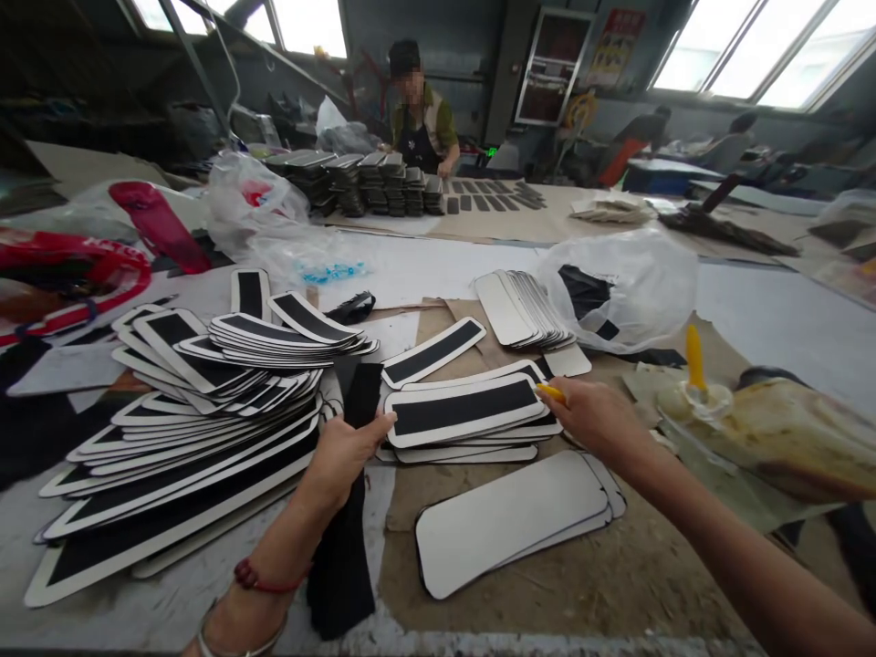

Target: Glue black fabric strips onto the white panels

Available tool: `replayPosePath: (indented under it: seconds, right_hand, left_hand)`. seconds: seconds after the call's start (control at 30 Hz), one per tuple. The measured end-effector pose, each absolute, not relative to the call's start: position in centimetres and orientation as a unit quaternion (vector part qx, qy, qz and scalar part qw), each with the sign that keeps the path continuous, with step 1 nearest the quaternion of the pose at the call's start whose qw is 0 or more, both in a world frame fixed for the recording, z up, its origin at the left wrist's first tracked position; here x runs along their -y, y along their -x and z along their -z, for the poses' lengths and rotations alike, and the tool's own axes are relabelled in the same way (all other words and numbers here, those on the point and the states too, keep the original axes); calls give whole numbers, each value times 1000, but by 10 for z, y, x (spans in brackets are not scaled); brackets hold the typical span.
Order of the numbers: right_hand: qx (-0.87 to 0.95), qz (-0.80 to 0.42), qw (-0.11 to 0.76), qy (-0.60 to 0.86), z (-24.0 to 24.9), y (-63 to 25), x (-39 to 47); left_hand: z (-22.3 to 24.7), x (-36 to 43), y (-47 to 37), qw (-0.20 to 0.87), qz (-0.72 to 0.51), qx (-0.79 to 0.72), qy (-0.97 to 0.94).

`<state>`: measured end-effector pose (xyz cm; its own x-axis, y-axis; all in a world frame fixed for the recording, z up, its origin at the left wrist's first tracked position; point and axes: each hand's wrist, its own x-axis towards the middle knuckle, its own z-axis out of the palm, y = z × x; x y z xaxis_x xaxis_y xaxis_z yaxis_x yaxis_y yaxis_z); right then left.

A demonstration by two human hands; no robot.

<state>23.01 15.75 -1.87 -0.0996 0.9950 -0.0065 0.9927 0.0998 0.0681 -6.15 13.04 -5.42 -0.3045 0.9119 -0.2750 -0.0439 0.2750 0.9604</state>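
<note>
My left hand (349, 447) is closed at the left end of a white-edged panel with a black centre (465, 411), its thumb on the panel's edge. A black fabric strip (342, 566) passes beside and under that hand. In my right hand (581, 411) is a yellow-handled tool (551, 392), held at the panel's right end; the tool's tip is hidden. More such panels lie beneath and behind this one. Plain white panels (513, 520) rest nearer to me on the brown sheet.
Fanned stacks of black-centred panels (198, 438) fill the left. White panels (513, 306) and a plastic bag (630, 283) lie behind. At right are a glue-stained bag (759, 438) and an upright yellow handle (695, 356). A person (421, 119) works across the table.
</note>
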Motion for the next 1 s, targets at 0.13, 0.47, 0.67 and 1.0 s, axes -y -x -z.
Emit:
replayPosePath:
  seconds: [0.13, 0.47, 0.67, 1.0]
  right_hand:
    - [-721, -57, 19, -691, 8, -232, -158]
    - [-836, -39, 68, -543, 27, -189, -183]
    - [-916, -66, 124, -375, 60, -157, -177]
    - [-901, -87, 78, -418, 48, -180, -167]
  left_hand:
    - [33, -128, 80, 526, -530, -592, -305]
    - [9, -139, 93, 486, -659, -543, -185]
    - [19, -141, 94, 487, -652, -553, -179]
    - [33, -141, 66, 551, -603, -552, -171]
